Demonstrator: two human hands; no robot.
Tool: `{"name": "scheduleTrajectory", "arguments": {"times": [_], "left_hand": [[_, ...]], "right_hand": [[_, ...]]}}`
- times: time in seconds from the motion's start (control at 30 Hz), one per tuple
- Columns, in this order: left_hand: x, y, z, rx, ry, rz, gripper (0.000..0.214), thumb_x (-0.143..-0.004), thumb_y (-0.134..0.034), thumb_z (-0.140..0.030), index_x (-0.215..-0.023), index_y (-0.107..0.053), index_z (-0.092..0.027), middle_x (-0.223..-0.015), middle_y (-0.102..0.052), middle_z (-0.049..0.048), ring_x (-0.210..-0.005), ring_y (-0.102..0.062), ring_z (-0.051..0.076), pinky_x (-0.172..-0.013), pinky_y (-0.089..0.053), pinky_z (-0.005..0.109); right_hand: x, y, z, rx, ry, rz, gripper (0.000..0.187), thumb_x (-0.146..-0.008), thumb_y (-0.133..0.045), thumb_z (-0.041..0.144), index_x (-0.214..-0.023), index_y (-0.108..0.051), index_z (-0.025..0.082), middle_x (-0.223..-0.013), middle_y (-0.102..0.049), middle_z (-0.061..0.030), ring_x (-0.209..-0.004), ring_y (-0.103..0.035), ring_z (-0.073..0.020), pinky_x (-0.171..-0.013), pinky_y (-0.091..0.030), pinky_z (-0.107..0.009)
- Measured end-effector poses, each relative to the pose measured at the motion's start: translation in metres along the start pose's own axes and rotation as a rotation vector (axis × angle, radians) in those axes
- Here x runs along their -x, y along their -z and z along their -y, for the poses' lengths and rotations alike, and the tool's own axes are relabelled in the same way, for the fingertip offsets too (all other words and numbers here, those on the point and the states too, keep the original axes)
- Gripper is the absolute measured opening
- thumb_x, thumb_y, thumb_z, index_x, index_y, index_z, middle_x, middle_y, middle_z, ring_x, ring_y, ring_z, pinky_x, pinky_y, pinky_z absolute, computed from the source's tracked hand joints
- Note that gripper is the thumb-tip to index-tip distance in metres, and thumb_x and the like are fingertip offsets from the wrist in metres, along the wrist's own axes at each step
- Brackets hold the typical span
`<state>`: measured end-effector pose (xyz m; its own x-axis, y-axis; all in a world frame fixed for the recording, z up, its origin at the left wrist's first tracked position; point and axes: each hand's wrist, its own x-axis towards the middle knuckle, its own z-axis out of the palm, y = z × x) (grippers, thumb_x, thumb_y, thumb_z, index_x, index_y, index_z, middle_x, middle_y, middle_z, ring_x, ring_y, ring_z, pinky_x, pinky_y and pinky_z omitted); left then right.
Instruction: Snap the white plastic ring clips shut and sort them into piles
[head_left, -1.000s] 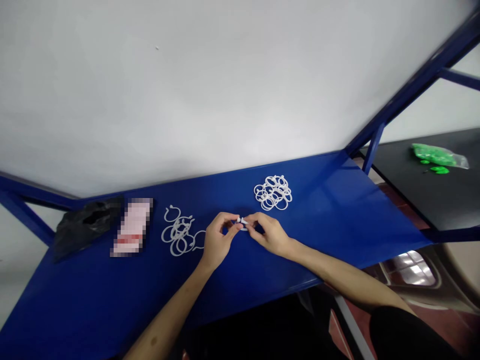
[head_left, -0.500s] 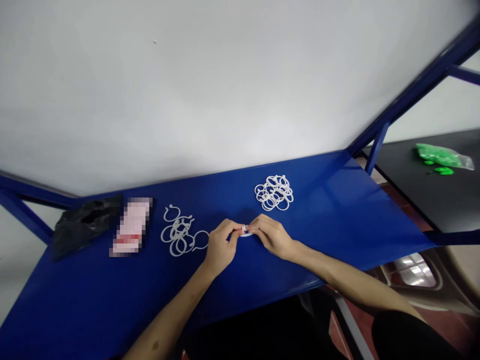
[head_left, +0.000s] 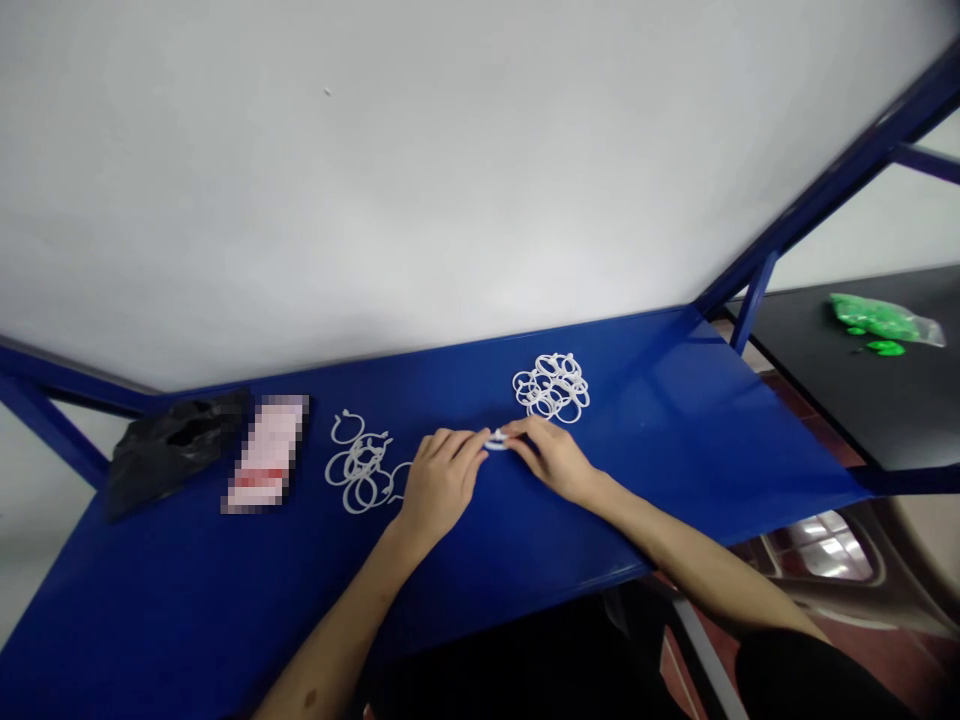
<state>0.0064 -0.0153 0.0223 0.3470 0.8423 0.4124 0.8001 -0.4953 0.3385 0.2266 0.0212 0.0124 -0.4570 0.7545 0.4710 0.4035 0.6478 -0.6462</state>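
Both my hands meet over the middle of a blue shelf [head_left: 660, 420]. My left hand [head_left: 439, 485] and my right hand [head_left: 551, 460] pinch one small white plastic ring [head_left: 496, 440] between their fingertips, close above the shelf surface. A heap of closed white rings [head_left: 552, 387] lies just beyond my right hand. A looser pile of white rings [head_left: 360, 465], some of them open hooks, lies to the left of my left hand.
A black plastic bag [head_left: 169, 445] and a blurred pink and white packet [head_left: 266, 452] lie at the shelf's left end. A white wall rises behind. At the right, a black table [head_left: 862, 390] carries a bag of green pieces [head_left: 881, 318]. Blue frame posts [head_left: 750, 295] stand between them.
My hands have moved forward and down towards the far ring heap, still pinching the ring; the fingers lie flatter over the shelf than before.
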Motion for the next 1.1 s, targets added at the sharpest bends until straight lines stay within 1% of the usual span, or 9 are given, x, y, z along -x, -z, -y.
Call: {"name": "scheduleTrajectory", "arguments": {"times": [0.07, 0.13, 0.27, 0.4, 0.6, 0.73, 0.83, 0.97, 1.1], "left_hand": [[0.001, 0.014, 0.015, -0.099, 0.068, 0.030, 0.032, -0.096, -0.050, -0.020, -0.124, -0.066, -0.022, -0.109, -0.072, 0.0094, -0.100, -0.062, 0.028, -0.086, -0.047, 0.044], [0.005, 0.027, 0.034, -0.132, 0.102, 0.147, 0.036, -0.088, -0.057, -0.020, -0.123, -0.065, -0.023, -0.113, -0.069, 0.0089, -0.102, -0.060, 0.030, -0.089, -0.045, 0.047], [0.018, 0.040, 0.065, -0.086, 0.128, 0.285, 0.028, -0.085, -0.057, -0.021, -0.110, -0.068, -0.027, -0.110, -0.067, 0.0062, -0.102, -0.058, 0.029, -0.090, -0.043, 0.046], [0.017, 0.033, 0.067, -0.069, 0.151, 0.328, 0.015, -0.092, -0.054, -0.023, -0.092, -0.069, -0.027, -0.099, -0.069, 0.0044, -0.096, -0.057, 0.028, -0.086, -0.039, 0.045], [0.008, 0.028, 0.058, 0.013, 0.194, 0.310, 0.012, -0.094, -0.056, -0.021, -0.097, -0.067, -0.026, -0.098, -0.071, 0.0024, -0.095, -0.060, 0.025, -0.085, -0.036, 0.041], [0.002, 0.026, 0.049, 0.082, 0.210, 0.312, 0.010, -0.094, -0.059, -0.023, -0.100, -0.067, -0.025, -0.091, -0.071, 0.0011, -0.091, -0.063, 0.023, -0.086, -0.036, 0.040], [-0.002, 0.020, 0.035, 0.147, 0.225, 0.313, 0.006, -0.094, -0.061, -0.025, -0.097, -0.067, -0.023, -0.089, -0.071, 0.0002, -0.089, -0.063, 0.021, -0.087, -0.037, 0.039], [-0.004, 0.010, 0.016, 0.247, 0.213, 0.299, 0.006, -0.093, -0.063, -0.024, -0.097, -0.067, -0.023, -0.084, -0.071, -0.0011, -0.086, -0.063, 0.019, -0.084, -0.039, 0.036], [-0.003, 0.002, 0.007, 0.343, 0.200, 0.302, 0.011, -0.088, -0.066, -0.016, -0.096, -0.069, -0.023, -0.082, -0.070, -0.0016, -0.079, -0.063, 0.017, -0.078, -0.043, 0.033]], "right_hand": [[-0.007, 0.011, -0.011, 0.128, -0.008, -0.119, 0.011, -0.101, -0.054, 0.024, -0.108, -0.062, 0.023, -0.100, -0.073, -0.0074, -0.091, -0.069, -0.0197, -0.082, -0.058, -0.037], [-0.013, 0.024, -0.024, 0.247, -0.049, -0.228, 0.009, -0.099, -0.056, 0.023, -0.103, -0.064, 0.023, -0.094, -0.073, -0.0070, -0.086, -0.067, -0.0209, -0.079, -0.056, -0.037], [-0.020, 0.041, -0.045, 0.359, -0.089, -0.330, 0.008, -0.098, -0.059, 0.024, -0.096, -0.067, 0.023, -0.091, -0.073, -0.0068, -0.084, -0.062, -0.0231, -0.079, -0.052, -0.040], [-0.024, 0.044, -0.052, 0.460, -0.110, -0.354, 0.012, -0.097, -0.058, 0.025, -0.102, -0.069, 0.023, -0.100, -0.070, -0.0097, -0.092, -0.057, -0.0266, -0.084, -0.051, -0.045], [-0.018, 0.041, -0.044, 0.504, -0.082, -0.355, 0.015, -0.097, -0.059, 0.025, -0.108, -0.068, 0.022, -0.104, -0.067, -0.0103, -0.097, -0.057, -0.0273, -0.087, -0.052, -0.045], [-0.012, 0.032, -0.028, 0.436, 0.025, -0.278, 0.027, -0.097, -0.058, 0.021, -0.124, -0.061, 0.023, -0.109, -0.067, -0.0101, -0.101, -0.059, -0.0269, -0.088, -0.053, -0.046], [-0.008, 0.020, -0.011, 0.328, 0.138, -0.119, 0.030, -0.098, -0.056, 0.022, -0.128, -0.058, 0.020, -0.111, -0.066, -0.0113, -0.101, -0.062, -0.0241, -0.088, -0.056, -0.043], [0.000, 0.001, 0.011, 0.215, 0.310, 0.145, 0.027, -0.098, -0.058, 0.028, -0.123, -0.061, 0.018, -0.118, -0.064, -0.0133, -0.106, -0.063, -0.0229, -0.088, -0.058, -0.039], [0.007, -0.010, 0.021, 0.095, 0.397, 0.263, 0.018, -0.096, -0.055, 0.020, -0.111, -0.065, 0.018, -0.113, -0.066, -0.0109, -0.102, -0.064, -0.0198, -0.091, -0.057, -0.036]]}}
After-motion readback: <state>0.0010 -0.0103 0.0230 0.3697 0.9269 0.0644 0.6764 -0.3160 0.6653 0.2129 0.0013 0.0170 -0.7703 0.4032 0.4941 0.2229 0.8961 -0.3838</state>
